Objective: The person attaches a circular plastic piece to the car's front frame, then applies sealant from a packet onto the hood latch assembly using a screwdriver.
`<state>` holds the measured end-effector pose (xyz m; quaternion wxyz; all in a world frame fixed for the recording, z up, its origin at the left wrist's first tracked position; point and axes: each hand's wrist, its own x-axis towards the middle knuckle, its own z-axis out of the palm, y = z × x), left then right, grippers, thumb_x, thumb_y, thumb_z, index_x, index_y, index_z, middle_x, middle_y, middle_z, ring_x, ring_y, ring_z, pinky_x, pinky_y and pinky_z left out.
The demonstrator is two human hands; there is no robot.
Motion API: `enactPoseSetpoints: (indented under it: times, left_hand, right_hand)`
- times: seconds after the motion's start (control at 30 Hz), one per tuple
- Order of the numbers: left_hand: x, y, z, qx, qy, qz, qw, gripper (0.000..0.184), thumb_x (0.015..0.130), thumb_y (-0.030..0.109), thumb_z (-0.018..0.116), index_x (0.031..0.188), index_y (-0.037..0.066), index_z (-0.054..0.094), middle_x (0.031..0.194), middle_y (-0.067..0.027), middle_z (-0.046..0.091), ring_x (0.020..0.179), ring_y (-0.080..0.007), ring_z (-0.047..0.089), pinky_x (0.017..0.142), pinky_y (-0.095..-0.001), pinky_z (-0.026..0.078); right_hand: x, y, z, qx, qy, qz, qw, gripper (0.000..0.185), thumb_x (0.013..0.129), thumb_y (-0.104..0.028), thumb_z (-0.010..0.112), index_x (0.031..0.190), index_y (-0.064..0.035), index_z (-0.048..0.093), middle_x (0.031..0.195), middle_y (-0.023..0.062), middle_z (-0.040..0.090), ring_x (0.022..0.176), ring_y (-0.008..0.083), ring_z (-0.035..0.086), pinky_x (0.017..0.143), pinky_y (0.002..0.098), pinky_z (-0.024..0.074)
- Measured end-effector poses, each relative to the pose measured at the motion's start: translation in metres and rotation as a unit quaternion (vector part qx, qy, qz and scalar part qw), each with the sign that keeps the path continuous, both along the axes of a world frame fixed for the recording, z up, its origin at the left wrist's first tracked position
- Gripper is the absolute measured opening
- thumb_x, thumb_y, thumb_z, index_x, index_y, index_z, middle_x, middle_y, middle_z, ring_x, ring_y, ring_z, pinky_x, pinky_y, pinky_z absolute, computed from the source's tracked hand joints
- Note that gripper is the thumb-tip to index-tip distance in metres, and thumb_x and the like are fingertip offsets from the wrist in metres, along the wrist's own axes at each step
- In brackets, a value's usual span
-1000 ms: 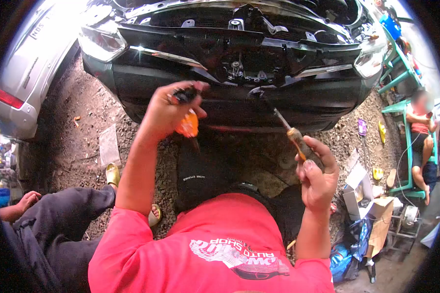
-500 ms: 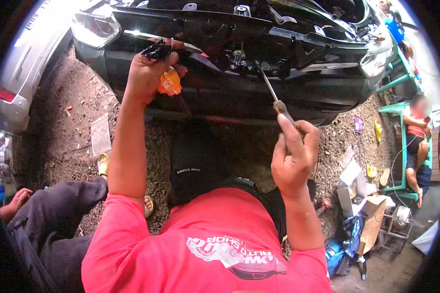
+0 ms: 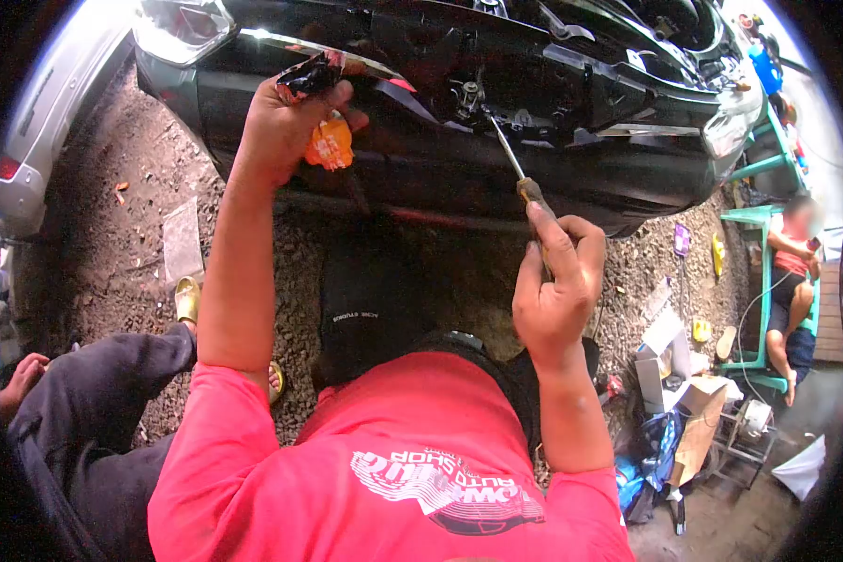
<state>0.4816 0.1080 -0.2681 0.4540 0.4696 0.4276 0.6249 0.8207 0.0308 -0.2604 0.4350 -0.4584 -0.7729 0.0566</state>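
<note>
Well, the dark car (image 3: 412,178) fills most of what I see, its nose across the work area and its front parts exposed. Beside it, on the left, stands a silver car (image 3: 61,122), and gravel (image 3: 295,267) lies beneath. Another person in dark trousers (image 3: 103,403) sits nearby at the left; farther off on the right, someone in a pinkish top (image 3: 791,248) sits by green furniture (image 3: 757,215), with an opened carton (image 3: 701,421) on the ground nearer.

The right hand (image 3: 567,290) has a narrow grip, fingers and thumb closed around the handle of a screwdriver (image 3: 509,152). Its slim shaft slants up toward the metal fitting (image 3: 469,96) in the car's front; whether the tip touches, I can't tell. It looks light and rigid, best taken by the thick handle, which may turn slippery if oily.

The left hand (image 3: 276,136) hangs close before the bumper, its grip folded on a glossy black piece (image 3: 307,80). An orange piece (image 3: 331,142) shows below the fingers, apparently held too. Both seem light; the black one I'd pinch gently by its body, in case it's brittle.
</note>
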Motion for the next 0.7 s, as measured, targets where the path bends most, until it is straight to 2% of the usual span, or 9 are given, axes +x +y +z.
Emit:
enactPoseSetpoints:
  times: [0.07,0.33,0.4,0.43,0.5,0.57,0.63,0.7]
  left_hand:
    - [0.002,-0.002,0.002,0.002,0.015,0.000,1.000,0.027,0.096,0.008,0.072,0.123,0.006,0.068,0.115,-0.0067,0.075,0.078,-0.0203,0.075,0.064,-0.0323,0.061]
    - [0.000,-0.001,0.001,0.010,0.023,-0.016,1.000,0.025,0.097,0.012,0.073,0.120,0.004,0.071,0.107,-0.0058,0.077,0.078,-0.0185,0.075,0.064,-0.0312,0.061]
    - [0.001,-0.002,0.002,0.005,0.021,-0.014,1.000,0.025,0.097,0.013,0.073,0.120,0.003,0.071,0.106,-0.0055,0.077,0.078,-0.0181,0.075,0.064,-0.0309,0.061]
    - [0.001,-0.002,0.003,0.001,0.018,-0.011,1.000,0.025,0.097,0.013,0.073,0.120,0.003,0.071,0.104,-0.0052,0.077,0.077,-0.0176,0.075,0.064,-0.0306,0.061]
    - [0.001,-0.003,0.004,-0.007,0.020,-0.014,1.000,0.025,0.097,0.013,0.073,0.120,0.003,0.071,0.103,-0.0049,0.076,0.077,-0.0174,0.075,0.063,-0.0305,0.060]
    - [0.002,-0.005,0.007,-0.015,0.021,-0.016,1.000,0.025,0.097,0.013,0.073,0.120,0.004,0.071,0.101,-0.0046,0.076,0.077,-0.0172,0.075,0.063,-0.0304,0.060]
    - [0.007,-0.006,0.013,-0.016,0.029,-0.003,0.999,0.020,0.095,0.010,0.074,0.114,0.007,0.070,0.087,-0.0063,0.074,0.072,-0.0210,0.074,0.061,-0.0348,0.061]
    - [0.006,-0.005,0.009,-0.011,0.019,-0.002,1.000,0.020,0.095,0.009,0.075,0.115,0.008,0.070,0.088,-0.0058,0.074,0.072,-0.0211,0.074,0.062,-0.0349,0.061]
  right_hand:
    - [0.000,0.003,-0.001,0.002,-0.009,-0.006,1.000,0.043,0.085,0.009,0.064,0.124,-0.0090,0.072,0.101,0.0183,0.058,0.090,0.0331,0.060,0.077,0.0406,0.0528]
    - [0.001,0.010,0.000,0.047,-0.042,-0.025,0.998,0.049,0.080,0.011,0.064,0.123,-0.0100,0.073,0.100,0.0167,0.058,0.091,0.0333,0.060,0.081,0.0428,0.0526]
    - [0.001,0.010,0.001,0.051,-0.045,-0.020,0.997,0.047,0.082,0.014,0.065,0.123,-0.0073,0.074,0.102,0.0147,0.057,0.089,0.0279,0.058,0.077,0.0354,0.0495]
    - [0.002,0.009,0.003,0.051,-0.045,-0.020,0.997,0.047,0.082,0.014,0.065,0.123,-0.0073,0.074,0.102,0.0147,0.057,0.089,0.0279,0.058,0.077,0.0354,0.0495]
    - [0.003,0.005,0.005,0.047,-0.046,-0.034,0.997,0.049,0.080,0.010,0.064,0.123,-0.0107,0.074,0.100,0.0163,0.057,0.090,0.0330,0.060,0.080,0.0421,0.0521]
    - [0.007,0.003,0.004,0.041,-0.045,-0.033,0.998,0.048,0.080,0.010,0.064,0.122,-0.0108,0.075,0.100,0.0164,0.057,0.090,0.0329,0.060,0.079,0.0418,0.0521]
    - [0.011,-0.001,0.005,0.036,-0.044,-0.034,0.998,0.047,0.080,0.010,0.064,0.121,-0.0109,0.075,0.100,0.0165,0.057,0.089,0.0328,0.060,0.079,0.0415,0.0520]
    - [0.013,-0.005,0.010,0.033,-0.053,-0.039,0.997,0.046,0.081,0.010,0.066,0.121,-0.0105,0.075,0.100,0.0166,0.057,0.088,0.0318,0.060,0.077,0.0393,0.0518]
